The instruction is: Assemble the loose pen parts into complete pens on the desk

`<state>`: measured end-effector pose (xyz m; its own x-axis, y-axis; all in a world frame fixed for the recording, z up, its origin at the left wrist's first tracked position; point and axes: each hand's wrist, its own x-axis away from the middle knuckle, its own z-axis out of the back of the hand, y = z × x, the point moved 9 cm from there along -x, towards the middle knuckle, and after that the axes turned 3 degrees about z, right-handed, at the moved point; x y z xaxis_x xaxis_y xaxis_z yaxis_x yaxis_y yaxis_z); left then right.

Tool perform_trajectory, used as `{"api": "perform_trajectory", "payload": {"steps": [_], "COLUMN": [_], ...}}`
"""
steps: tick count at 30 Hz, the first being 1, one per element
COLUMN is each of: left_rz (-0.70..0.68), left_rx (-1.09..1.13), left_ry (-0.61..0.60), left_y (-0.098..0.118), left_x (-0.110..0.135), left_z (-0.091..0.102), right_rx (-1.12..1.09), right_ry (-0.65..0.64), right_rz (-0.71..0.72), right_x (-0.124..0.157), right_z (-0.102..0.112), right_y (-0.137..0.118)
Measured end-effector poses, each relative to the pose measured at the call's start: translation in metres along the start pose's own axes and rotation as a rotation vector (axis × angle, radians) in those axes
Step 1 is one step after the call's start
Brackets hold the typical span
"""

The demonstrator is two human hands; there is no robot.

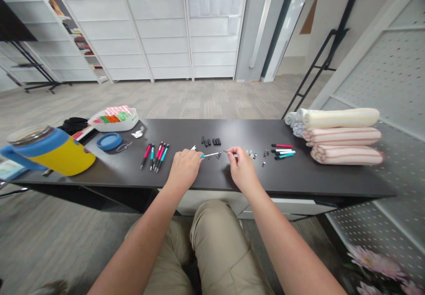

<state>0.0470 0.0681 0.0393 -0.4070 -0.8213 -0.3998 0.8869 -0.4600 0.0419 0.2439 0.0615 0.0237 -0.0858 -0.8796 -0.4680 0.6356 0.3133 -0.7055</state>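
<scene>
My left hand [183, 167] rests on the dark table [186, 175], fingers closed round a thin pen part [210, 155] with a teal end that points right. My right hand [241, 167] pinches a small slim part [229, 152] just right of it; the two tips nearly meet. Several assembled red and teal pens [155, 155] lie left of my left hand. Small black pieces [210, 141] sit in a row beyond the hands. Right of my right hand lie tiny loose parts [256, 154] and a few more pens [283, 151].
A yellow and blue mug [55, 152] lies at the left edge. A blue ring lid [109, 141], a white tray of coloured items [114, 118] and white earbuds [137, 133] sit at the back left. Rolled striped towels [341, 135] are stacked at the right end.
</scene>
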Motion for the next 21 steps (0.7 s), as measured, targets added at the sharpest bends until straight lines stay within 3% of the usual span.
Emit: {"api": "perform_trajectory", "payload": {"steps": [21], "left_rz": [0.039], "left_rx": [-0.002], "left_ry": [-0.016], "left_y": [-0.005], "left_x": [0.000], "left_z": [-0.001], "right_rx": [0.096], "right_ry": [-0.056], "right_rz": [0.076], "right_x": [0.001], "right_z": [-0.013], "right_y": [-0.009]}}
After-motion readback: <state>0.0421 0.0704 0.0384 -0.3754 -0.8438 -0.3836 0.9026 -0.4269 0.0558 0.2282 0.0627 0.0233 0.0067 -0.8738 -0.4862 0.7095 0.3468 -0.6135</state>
